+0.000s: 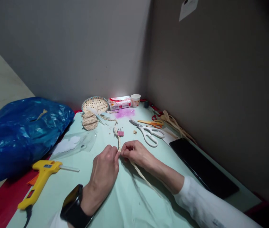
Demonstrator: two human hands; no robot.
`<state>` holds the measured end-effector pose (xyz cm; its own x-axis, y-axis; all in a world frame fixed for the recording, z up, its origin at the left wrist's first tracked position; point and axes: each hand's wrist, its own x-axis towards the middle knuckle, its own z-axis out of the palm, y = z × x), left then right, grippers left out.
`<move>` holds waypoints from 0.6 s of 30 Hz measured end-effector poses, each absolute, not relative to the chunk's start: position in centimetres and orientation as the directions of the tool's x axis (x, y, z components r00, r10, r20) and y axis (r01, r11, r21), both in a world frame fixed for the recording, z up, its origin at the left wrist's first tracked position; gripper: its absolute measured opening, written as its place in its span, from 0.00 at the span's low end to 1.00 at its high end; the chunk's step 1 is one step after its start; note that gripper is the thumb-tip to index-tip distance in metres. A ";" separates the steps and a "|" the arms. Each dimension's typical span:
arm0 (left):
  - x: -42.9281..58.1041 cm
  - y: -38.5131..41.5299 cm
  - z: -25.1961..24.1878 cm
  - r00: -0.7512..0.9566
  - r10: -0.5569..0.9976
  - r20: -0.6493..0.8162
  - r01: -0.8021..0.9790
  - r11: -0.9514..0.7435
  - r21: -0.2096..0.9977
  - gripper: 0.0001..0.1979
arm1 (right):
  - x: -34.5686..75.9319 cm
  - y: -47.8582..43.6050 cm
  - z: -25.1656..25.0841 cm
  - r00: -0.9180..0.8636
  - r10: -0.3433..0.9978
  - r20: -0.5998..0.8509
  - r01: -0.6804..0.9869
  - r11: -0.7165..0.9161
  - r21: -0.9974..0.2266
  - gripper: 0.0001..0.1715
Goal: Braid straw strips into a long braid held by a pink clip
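Note:
A pale braided cord of straw-like fibre runs from the back of the table toward me, passing a pink binder clip. My left hand is closed on the cord's near end, its fingertips pinching the strands. Close against it, my right hand also pinches strands at the same spot. One loose strand trails from under my right hand toward the table's near side. The exact grip between the fingertips is partly hidden.
White-handled scissors and orange scissors lie beyond my right hand. A black tablet-like slab is at the right. At the left are a yellow glue gun and a blue plastic bag. A woven basket and paper cup stand behind.

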<state>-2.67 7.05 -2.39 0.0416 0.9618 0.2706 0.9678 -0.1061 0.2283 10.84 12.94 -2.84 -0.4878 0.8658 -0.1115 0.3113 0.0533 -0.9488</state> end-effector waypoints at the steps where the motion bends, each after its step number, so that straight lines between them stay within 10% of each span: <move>1: -2.7 7.1 -2.3 0.032 0.964 0.263 0.964 -0.100 0.248 0.13 | 10.9 12.9 -2.8 -0.486 0.866 -0.115 0.313 0.050 -0.948 0.05; 11: -4.3 8.4 -2.2 -0.078 0.989 -0.125 0.460 0.148 0.875 0.10 | 11.3 13.0 -2.9 -0.474 0.871 -0.131 0.322 0.033 -0.946 0.07; 18: -4.4 8.8 -2.3 -0.085 0.901 -0.426 0.127 0.434 0.892 0.13 | 11.2 12.8 -2.7 -0.448 0.851 -0.274 0.334 -0.126 -0.934 0.10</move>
<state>-4.44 8.80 -2.35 -0.0855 0.9005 -0.4264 0.1271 0.4343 0.8918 11.18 12.83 -2.70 -0.4480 0.8509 -0.2744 0.3336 -0.1256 -0.9343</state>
